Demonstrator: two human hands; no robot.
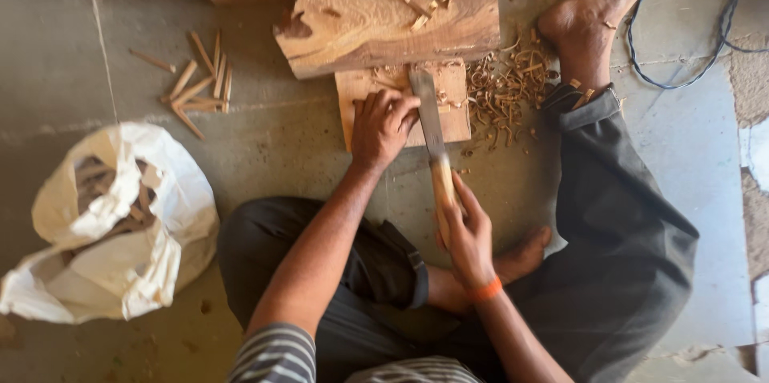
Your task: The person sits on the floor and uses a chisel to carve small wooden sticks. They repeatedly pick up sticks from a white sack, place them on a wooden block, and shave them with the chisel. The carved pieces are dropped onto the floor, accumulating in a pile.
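I sit on the floor with legs folded. My right hand [467, 231] grips the pale wooden handle of a long flat chisel [430, 122], whose blade points away from me onto a small flat wooden board [456, 114]. My left hand [382, 124] presses down on that board, fingers curled beside the blade, possibly pinching a small piece that I cannot make out. A big rough wood block [384, 18] lies just beyond the board.
Curled wood shavings [509, 86] pile up right of the board, by my bare right foot [585, 26]. Several cut wooden sticks [196, 90] lie at upper left. A white sack [112, 223] with wood scraps sits at left. A dark cable [681, 22] loops at upper right.
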